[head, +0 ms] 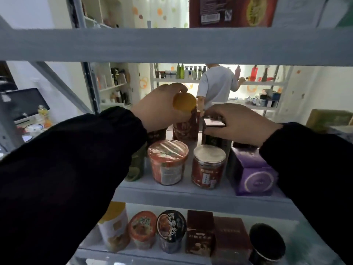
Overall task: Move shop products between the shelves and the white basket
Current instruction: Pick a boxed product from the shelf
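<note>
On the middle shelf point(191, 196), the left hand point(162, 107) grips a yellow-lidded canister point(186, 129) by its cap as the right hand point(238, 124) pinches a dark box point(214, 121) at its top; both look light, rigid, easiest held high.

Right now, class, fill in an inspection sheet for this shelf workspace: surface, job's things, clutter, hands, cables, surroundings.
Surface: grey middle shelf, stocked.
Job's things: orange-lidded canister, dark box, noodle cup, white-lidded jar, purple box; white basket not in view.
Clutter: nothing seen.
Hands: left hand grips the orange-lidded canister; right hand holds the dark box.
Cables: nothing seen.
Surroundings: another person at a far shelf; monitor on the left.
</note>
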